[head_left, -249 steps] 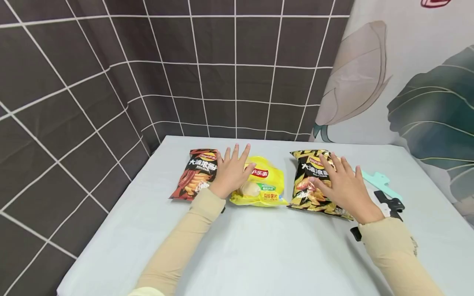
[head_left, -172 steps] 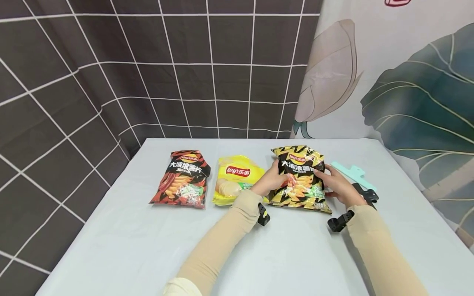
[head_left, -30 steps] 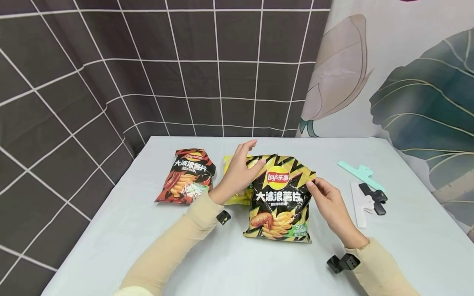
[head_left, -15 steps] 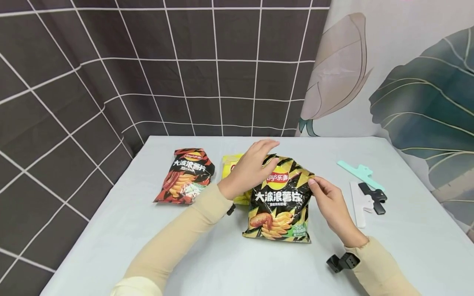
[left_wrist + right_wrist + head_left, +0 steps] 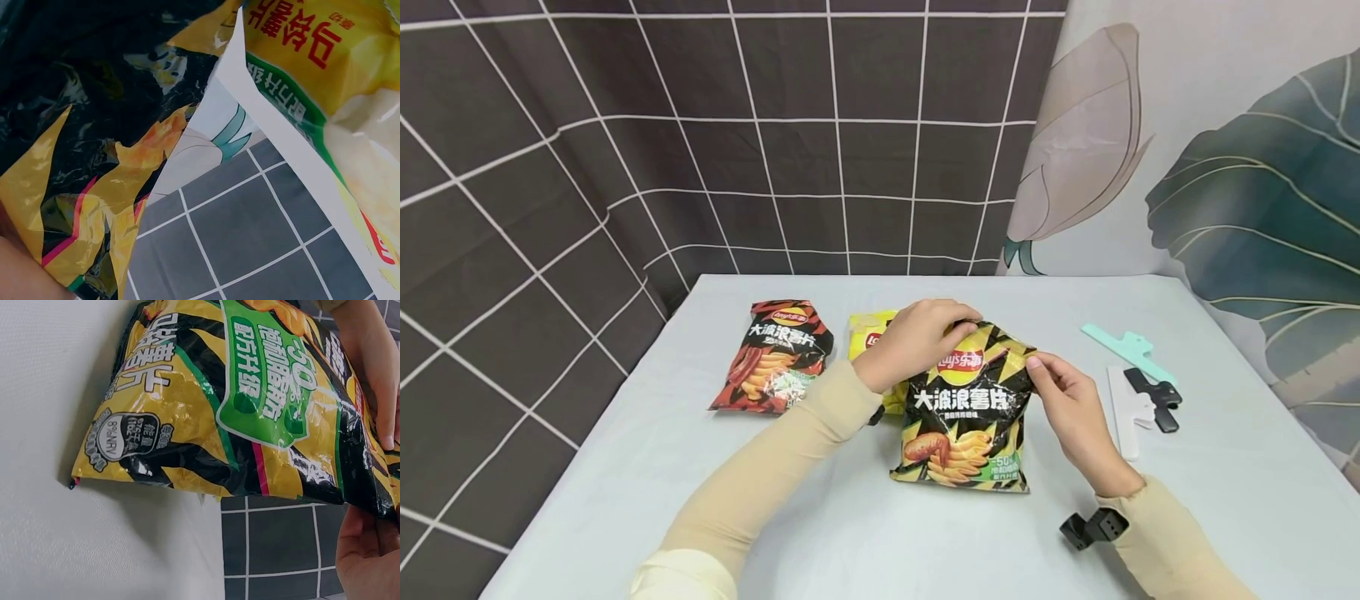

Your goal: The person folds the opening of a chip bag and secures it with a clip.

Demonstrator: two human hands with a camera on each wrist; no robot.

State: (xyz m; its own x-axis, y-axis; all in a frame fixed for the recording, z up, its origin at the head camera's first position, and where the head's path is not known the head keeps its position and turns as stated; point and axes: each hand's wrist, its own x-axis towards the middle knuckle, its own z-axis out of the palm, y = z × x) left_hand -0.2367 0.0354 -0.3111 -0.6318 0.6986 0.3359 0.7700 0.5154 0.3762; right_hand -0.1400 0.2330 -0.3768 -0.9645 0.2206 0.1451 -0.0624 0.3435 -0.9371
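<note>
A black-and-gold bag of potato chips (image 5: 962, 425) stands tilted back on the table, its printed front facing me. My left hand (image 5: 917, 337) bends over its top edge, the thumb on the front and the fingers going behind. At the top right corner my right hand (image 5: 1072, 412) pinches the bag between thumb and fingers. In the right wrist view the bag's lower end rests on the white surface, with the left thumb (image 5: 386, 419) against its upper front. Partly hidden behind the bag and my left hand lies a yellow bag of chips (image 5: 867, 329).
To the left lies a red-and-black bag of chips (image 5: 775, 358). Three bag clips lie at the right: a mint green one (image 5: 1127, 348), a white one (image 5: 1123, 417) and a black one (image 5: 1157, 400). A dark tiled cloth (image 5: 782, 150) hangs behind the white table (image 5: 647, 475).
Over the last second my left hand has moved right and down onto the bag's top edge. Earlier, the black-and-gold bag was brought left and forward from beside the clips. My right hand keeps its pinch.
</note>
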